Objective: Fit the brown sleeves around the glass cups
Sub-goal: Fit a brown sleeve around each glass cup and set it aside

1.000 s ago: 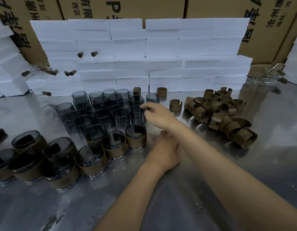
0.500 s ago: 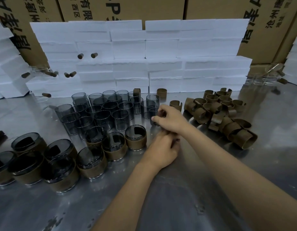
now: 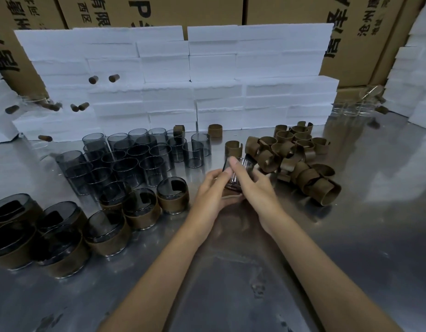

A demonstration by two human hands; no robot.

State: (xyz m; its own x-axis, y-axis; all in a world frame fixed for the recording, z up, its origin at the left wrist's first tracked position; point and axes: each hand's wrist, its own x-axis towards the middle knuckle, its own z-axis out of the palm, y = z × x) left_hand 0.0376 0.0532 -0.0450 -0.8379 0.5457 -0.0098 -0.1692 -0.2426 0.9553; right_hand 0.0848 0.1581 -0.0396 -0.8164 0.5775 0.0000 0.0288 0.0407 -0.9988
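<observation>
Both hands hold one glass cup (image 3: 235, 173) mid-table, axis tilted: left hand (image 3: 212, 190) cups it from below-left, right hand (image 3: 252, 180) grips from the right. Sleeve pile (image 3: 300, 161) lies just right, nearer the right hand.

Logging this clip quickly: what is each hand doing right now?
Left hand: fingers curled round the glass cup, gripping it from the left.
Right hand: holds the same cup from the right, fingers laid over its side.
</observation>
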